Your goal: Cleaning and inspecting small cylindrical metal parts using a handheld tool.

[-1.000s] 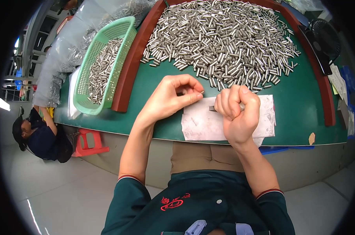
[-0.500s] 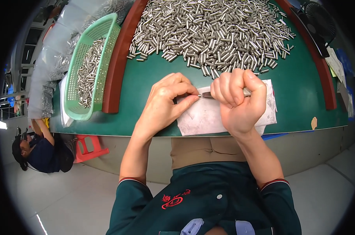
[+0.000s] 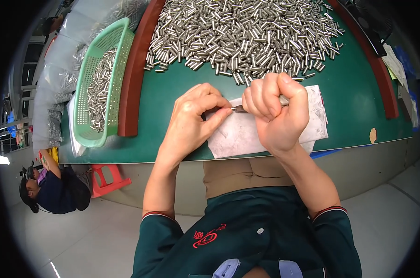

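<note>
My left hand [image 3: 191,120] pinches a small metal pin [image 3: 232,109] between thumb and forefinger. My right hand [image 3: 280,113] is wrapped in a fist around a small bladed tool [image 3: 239,108]. Its flat metal blade points left and meets the pin's end, or nearly so; I cannot tell which. Most of the tool's handle is hidden in my fingers. Beneath both hands lies a smudged white cloth or paper sheet [image 3: 235,139]. Beyond them spreads a large pile of short, shiny metal cylinders [image 3: 247,37].
A green plastic basket [image 3: 81,125] of similar cylinders stands left of a red-brown rail [image 3: 130,111]. Another rail [image 3: 383,88] borders the green table [image 3: 349,111] at right, near a dark fan [image 3: 369,21]. Clear bags [image 3: 52,99] line the far left. Another person [image 3: 57,192] is by a red stool [image 3: 110,181].
Both hands, with pin and tool, have shifted slightly left and up in the picture. The blade shows less outside my right fist. The person at left has shifted a little.
</note>
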A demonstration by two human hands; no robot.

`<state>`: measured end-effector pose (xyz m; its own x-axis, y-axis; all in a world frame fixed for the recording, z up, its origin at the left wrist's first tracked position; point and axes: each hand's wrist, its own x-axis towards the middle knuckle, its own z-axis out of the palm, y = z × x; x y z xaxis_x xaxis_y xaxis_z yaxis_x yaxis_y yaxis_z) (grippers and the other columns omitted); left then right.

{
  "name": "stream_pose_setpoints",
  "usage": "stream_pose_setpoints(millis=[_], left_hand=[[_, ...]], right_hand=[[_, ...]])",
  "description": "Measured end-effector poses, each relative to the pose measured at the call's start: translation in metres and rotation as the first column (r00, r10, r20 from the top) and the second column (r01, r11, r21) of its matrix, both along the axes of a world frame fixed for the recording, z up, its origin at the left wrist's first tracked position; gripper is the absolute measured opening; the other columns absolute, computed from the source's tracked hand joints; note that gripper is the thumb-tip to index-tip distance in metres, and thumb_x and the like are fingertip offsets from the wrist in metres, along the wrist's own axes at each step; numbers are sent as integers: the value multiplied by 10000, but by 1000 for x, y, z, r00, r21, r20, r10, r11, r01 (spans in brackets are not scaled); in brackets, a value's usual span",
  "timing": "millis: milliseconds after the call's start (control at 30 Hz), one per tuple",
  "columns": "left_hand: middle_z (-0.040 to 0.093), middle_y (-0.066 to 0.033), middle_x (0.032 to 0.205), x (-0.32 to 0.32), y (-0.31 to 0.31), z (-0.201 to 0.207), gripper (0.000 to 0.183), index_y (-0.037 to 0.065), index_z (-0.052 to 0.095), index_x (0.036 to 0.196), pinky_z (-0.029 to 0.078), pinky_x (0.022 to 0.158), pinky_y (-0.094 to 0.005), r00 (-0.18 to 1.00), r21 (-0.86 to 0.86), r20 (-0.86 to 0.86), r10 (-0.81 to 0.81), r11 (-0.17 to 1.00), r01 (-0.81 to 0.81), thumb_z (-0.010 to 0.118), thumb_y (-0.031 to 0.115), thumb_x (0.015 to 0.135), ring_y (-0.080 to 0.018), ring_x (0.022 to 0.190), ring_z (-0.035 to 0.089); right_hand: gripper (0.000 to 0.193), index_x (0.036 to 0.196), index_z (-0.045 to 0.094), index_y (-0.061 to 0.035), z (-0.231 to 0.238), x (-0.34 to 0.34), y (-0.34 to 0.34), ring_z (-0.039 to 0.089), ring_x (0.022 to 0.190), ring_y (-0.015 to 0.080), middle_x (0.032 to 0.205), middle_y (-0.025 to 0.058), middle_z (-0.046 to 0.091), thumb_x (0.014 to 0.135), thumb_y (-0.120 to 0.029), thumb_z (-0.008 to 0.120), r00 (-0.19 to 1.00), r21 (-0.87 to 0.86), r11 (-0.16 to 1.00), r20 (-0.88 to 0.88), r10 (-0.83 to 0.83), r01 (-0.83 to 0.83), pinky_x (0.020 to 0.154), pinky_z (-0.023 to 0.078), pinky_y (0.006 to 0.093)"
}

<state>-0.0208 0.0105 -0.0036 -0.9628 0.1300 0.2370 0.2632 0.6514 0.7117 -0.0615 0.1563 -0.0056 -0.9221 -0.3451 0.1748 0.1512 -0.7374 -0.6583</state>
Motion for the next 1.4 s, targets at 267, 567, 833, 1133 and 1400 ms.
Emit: stream_pose_setpoints(millis=[267, 567, 833, 1133, 1400], left_hand=[[524, -69, 665, 1, 0, 0, 90, 0, 588, 694, 412, 534, -317, 1000, -9, -8, -1, 1000, 1, 653, -8, 632, -215, 608, 514], [525, -83, 665, -2, 1, 2, 82, -5, 570, 673, 418, 548, -334, 998, -19, -52, -29, 999, 28, 635, -22, 626, -243, 626, 524], [561, -20, 763, 3, -8, -1, 27, -2, 576, 789, 407, 604, -203, 976, 594, 210, 57, 786, -173, 590, 15, 773, -81, 656, 497], [529, -28, 729, -8, -38, 8, 237, 15, 540, 880, 373, 543, -204, 911, 887, 406, -73, 272, -373, 462, 238, 893, -64, 611, 449], [272, -4, 517, -40, -42, 7, 209, 36, 571, 860, 265, 439, -278, 940, -221, -83, 331, 913, -342, 672, 91, 687, -93, 474, 289]], right_hand=[[385, 488, 263, -118, 1, 2, -6, 163, 399, 85, 423, -23, 249, 855, -233, 288, 1000, 46, 999, -7, 7, -7, 425, 173, 258], [372, 484, 271, -87, 9, 6, -16, 200, 410, 76, 444, -20, 241, 843, -170, 326, 978, 275, 949, -183, -104, 152, 415, 181, 251], [315, 507, 264, -75, 4, 2, -10, 214, 409, 65, 457, -18, 249, 815, -93, 325, 998, 104, 992, -21, -64, 66, 394, 164, 240], [355, 503, 254, -75, 7, 1, -7, 209, 412, 70, 453, -10, 252, 845, -143, 320, 1000, 123, 992, -19, -13, 16, 401, 174, 243], [349, 498, 260, -64, 6, 2, -7, 223, 420, 79, 458, 0, 269, 836, -133, 315, 999, 131, 991, -34, -7, 11, 413, 190, 246]])
